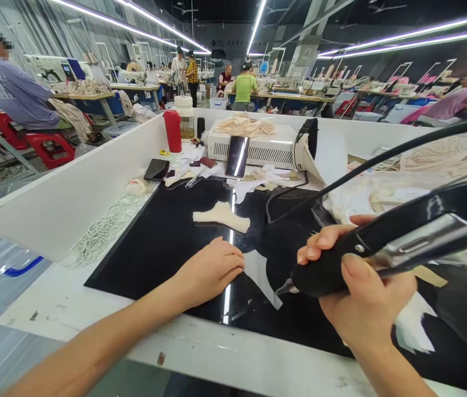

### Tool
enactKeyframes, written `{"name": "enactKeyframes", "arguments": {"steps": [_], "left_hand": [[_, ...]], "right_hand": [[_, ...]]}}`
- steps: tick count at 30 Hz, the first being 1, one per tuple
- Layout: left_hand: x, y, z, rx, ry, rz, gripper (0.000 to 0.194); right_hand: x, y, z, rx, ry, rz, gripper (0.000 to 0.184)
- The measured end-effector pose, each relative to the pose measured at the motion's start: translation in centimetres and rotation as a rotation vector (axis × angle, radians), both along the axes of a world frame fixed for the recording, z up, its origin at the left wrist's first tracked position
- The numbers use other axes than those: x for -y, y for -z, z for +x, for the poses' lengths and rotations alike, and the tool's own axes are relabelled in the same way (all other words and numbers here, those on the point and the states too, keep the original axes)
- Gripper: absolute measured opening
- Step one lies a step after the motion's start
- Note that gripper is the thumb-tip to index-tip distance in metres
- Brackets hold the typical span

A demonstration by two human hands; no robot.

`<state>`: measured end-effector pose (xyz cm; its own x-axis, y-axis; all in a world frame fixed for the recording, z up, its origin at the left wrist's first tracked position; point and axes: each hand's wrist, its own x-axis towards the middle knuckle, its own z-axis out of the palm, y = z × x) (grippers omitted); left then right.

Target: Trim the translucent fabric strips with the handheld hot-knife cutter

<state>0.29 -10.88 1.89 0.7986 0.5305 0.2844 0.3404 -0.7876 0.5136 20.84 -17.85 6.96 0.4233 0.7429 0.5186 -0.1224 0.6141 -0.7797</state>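
Observation:
On the black tabletop, my left hand lies palm down, its fingers together and bent over the left end of a small white cut piece. The fingertips are partly hidden there. My right hand is wrapped around a black corded hand tool with a metal lever and a pointed metal tip. This tip is close to the lower right end of the white piece; whether they touch I cannot tell. Further back lies a cream padded fabric piece. More white cut pieces are under and beyond my right forearm.
A black cable arches over the right side. White box, phone, red cup and scraps line the back. Pale cord loops lie left, by the raised white side wall. Several people sit or stand beyond.

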Motion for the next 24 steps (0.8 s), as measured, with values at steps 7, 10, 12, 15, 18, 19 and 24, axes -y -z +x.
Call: {"name": "enactKeyframes", "arguments": {"steps": [7, 10, 12, 15, 18, 19, 24], "left_hand": [[1.0, -0.1, 0.5, 0.079, 0.189, -0.044, 0.018], [1.0, -0.1, 0.6, 0.09, 0.176, -0.065, 0.017], [0.7, -0.1, 0.5, 0.087, 0.182, -0.074, 0.017], [0.5, -0.1, 0.5, 0.056, 0.217, -0.081, 0.024], [0.5, -0.3, 0.5, 0.027, 0.22, -0.098, 0.028], [0.6, -0.4, 0.6, 0.022, 0.216, -0.104, 0.029], [0.7, -0.7, 0.6, 0.015, 0.206, -0.127, 0.033]], "right_hand": [[-0.6, -0.9, 1.7, -0.056, 0.186, -0.031, 0.043], [-0.4, -1.1, 0.7, -0.077, 0.133, -0.005, 0.042], [-0.2, -0.9, -0.3, -0.075, 0.076, 0.015, 0.041], [0.0, -0.3, -1.4, -0.046, 0.0, 0.01, 0.039], [0.3, 0.3, -2.0, -0.01, -0.052, -0.002, 0.039], [0.4, 0.4, -2.0, -0.004, -0.064, -0.003, 0.039], [0.8, 0.6, -1.6, 0.022, -0.088, -0.002, 0.039]]}}
